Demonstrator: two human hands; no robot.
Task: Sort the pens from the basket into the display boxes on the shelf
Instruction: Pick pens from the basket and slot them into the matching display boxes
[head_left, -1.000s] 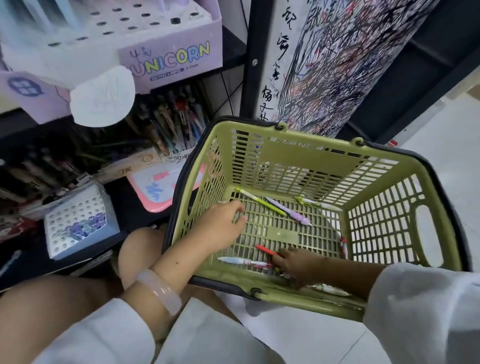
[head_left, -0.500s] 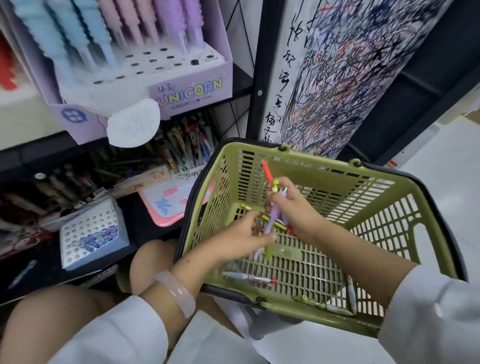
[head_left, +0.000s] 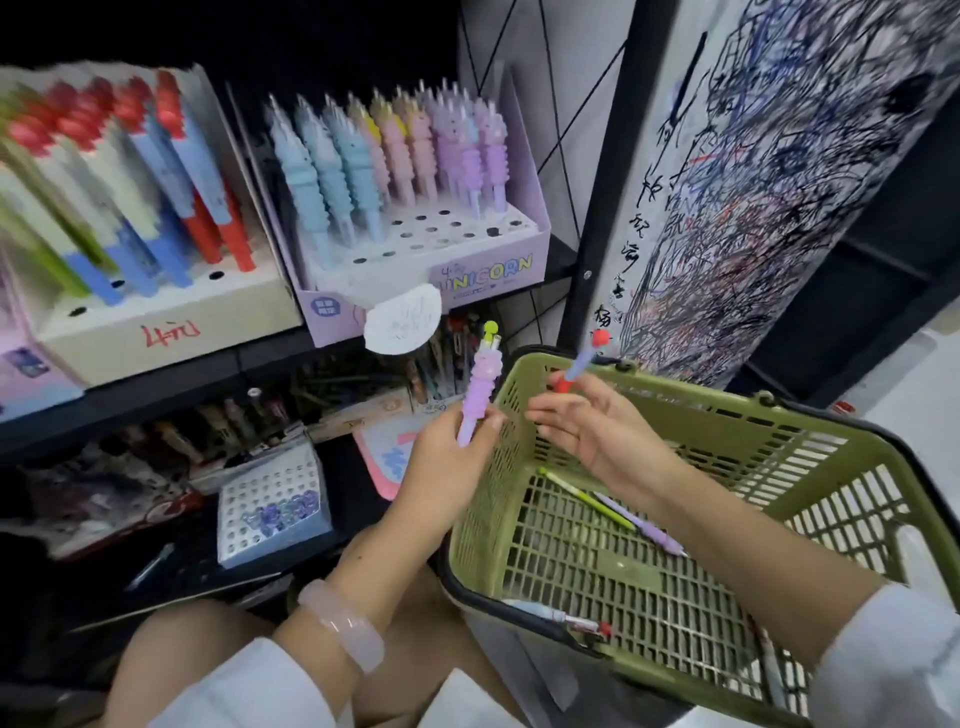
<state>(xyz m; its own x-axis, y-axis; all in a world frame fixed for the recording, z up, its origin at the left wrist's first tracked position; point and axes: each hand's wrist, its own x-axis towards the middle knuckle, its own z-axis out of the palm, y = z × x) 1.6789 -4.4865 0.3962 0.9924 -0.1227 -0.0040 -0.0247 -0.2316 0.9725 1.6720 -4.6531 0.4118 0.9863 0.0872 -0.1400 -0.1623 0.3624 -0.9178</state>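
**A:** Head view. What does each hand hold?

**B:** The left hand (head_left: 451, 451) has its fingers curled round a purple pen (head_left: 480, 391), upright with a yellow-green knob on top, just outside the basket's left rim. The right hand (head_left: 584, 422) pinches a blue-and-red pen (head_left: 579, 365) with a red knob between thumb and forefinger above the basket's far left corner; its other fingers lie spread and relaxed.

**A:** Where is the basket, and what lies in it?

**B:** The green basket (head_left: 810, 431) sits at the person's knees, right of the shelf. On its floor lie a yellow-green pen (head_left: 584, 498) and a lilac pen (head_left: 641, 525), side by side near the middle, and a white pen with a red end (head_left: 558, 617) against the near rim.

**A:** And the shelf?

**B:** On the upper shelf board (head_left: 171, 376) stand two display boxes: a lilac box (head_left: 467, 275), lettered "UNICORN", holding blue, pink and purple pens with several holes free at its front, and a cream box (head_left: 171, 322) at its left with red-topped pens. A small white holed box (head_left: 270, 512) sits on the lower board.
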